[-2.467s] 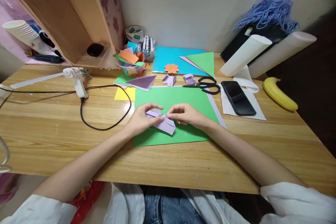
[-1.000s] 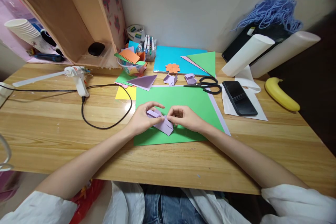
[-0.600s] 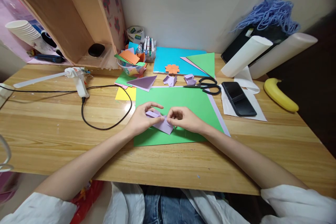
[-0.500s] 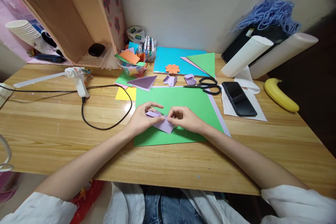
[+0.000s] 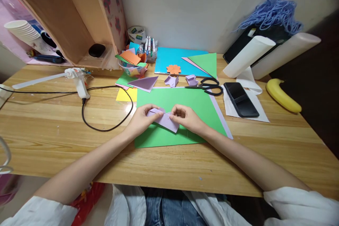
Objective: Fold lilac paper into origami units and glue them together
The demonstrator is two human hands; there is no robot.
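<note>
A folded piece of purple paper (image 5: 167, 123) is held above a green sheet (image 5: 203, 109). My left hand (image 5: 144, 117) grips its left part, thumb on the near face and fingers behind. At its upper right edge my right hand (image 5: 185, 117) pinches the paper between thumb and forefinger. Beyond the hands lie two small folded purple paper pieces (image 5: 171, 81), a purple paper triangle (image 5: 146, 83), and an orange paper flower (image 5: 173, 69). Black-handled scissors (image 5: 209, 86) rest across the green sheet's far edge.
On the left stands a white glue gun (image 5: 79, 81) with a looping black cord (image 5: 116, 127). A bowl of paper scraps (image 5: 132, 69) sits at the back. To the right are a phone (image 5: 241, 99), a banana (image 5: 283, 95) and white rolls (image 5: 250, 56).
The purple paper has turned slightly and its lower corner has shifted right. My left fingers have drawn in closer behind it, while my right hand keeps its pinch.
</note>
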